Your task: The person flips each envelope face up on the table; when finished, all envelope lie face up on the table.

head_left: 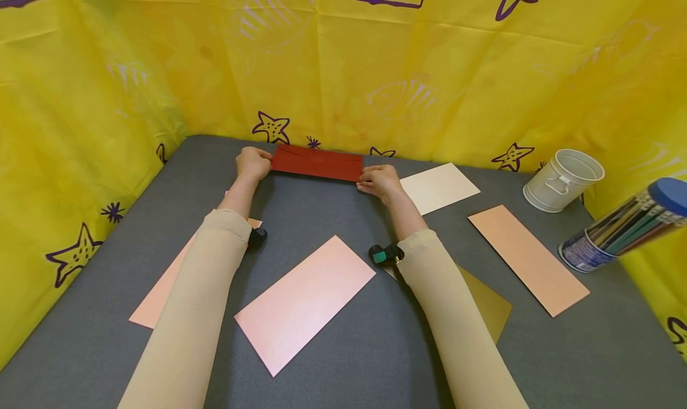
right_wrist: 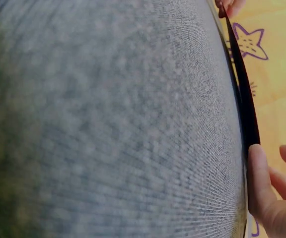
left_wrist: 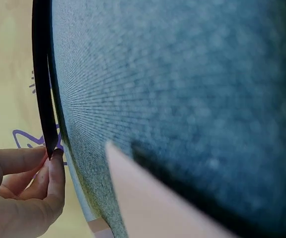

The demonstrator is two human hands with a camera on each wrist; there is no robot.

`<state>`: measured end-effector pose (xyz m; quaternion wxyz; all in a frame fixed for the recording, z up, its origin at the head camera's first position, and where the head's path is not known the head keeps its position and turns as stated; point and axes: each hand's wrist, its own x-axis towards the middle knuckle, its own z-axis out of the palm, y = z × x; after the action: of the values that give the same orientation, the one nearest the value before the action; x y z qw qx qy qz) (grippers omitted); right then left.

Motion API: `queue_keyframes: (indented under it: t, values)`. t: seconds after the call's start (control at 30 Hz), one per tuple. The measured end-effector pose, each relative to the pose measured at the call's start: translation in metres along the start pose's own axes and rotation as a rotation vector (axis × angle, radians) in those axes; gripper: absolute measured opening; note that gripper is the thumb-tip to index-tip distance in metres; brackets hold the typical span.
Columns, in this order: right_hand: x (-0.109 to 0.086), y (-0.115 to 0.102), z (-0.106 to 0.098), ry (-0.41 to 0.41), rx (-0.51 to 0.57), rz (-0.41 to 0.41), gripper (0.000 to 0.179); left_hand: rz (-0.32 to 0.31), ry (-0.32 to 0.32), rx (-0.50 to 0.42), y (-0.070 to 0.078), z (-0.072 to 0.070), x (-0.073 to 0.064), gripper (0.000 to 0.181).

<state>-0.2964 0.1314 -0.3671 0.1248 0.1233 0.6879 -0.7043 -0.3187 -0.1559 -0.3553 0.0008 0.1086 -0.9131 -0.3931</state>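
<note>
At the far side of the grey table [head_left: 322, 218], a red envelope [head_left: 316, 162] stretches between both hands, its flap line towards the curtain. My left hand [head_left: 253, 163] pinches its left end between thumb and fingers. In the left wrist view the envelope [left_wrist: 42, 89] appears as a thin dark strip, with the fingertips [left_wrist: 57, 166] at its end. On its right end are the fingers of my right hand [head_left: 381, 181]. One finger [right_wrist: 257, 171] meets the dark edge in the right wrist view; another finger stands away from it. Part of that grip is hidden.
A pink envelope [head_left: 306, 304] lies between the forearms. Peach envelopes [head_left: 528, 259] lie at right and under the left arm; a gold one [head_left: 485, 301] is partly under the right arm. Beyond are a cream envelope [head_left: 440, 187], a white bucket [head_left: 558, 182] and a pencil cup [head_left: 587, 251].
</note>
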Motion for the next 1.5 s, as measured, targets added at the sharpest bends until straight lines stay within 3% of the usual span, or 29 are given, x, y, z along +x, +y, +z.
queue_keyframes:
  t: [0.17,0.53,0.83,1.1,1.5]
  values:
    - [-0.002,0.0,-0.001,0.005,-0.041,0.024,0.042,0.012,-0.029,0.059,0.002,0.0,0.0,0.041]
    - [-0.002,0.0,-0.005,0.013,-0.076,0.048,0.042,-0.006,-0.083,0.081,0.005,-0.002,0.0,0.042]
    - [-0.004,-0.003,-0.006,-0.002,-0.08,0.042,0.041,0.058,-0.12,0.123,0.005,-0.008,-0.001,0.042]
    - [-0.01,-0.006,-0.007,-0.031,-0.127,0.034,0.043,0.057,-0.208,0.067,0.01,-0.022,-0.007,0.047]
    - [-0.023,-0.007,0.009,-0.109,-0.178,-0.014,0.038,0.2,-0.309,0.05,0.017,-0.047,-0.031,0.047]
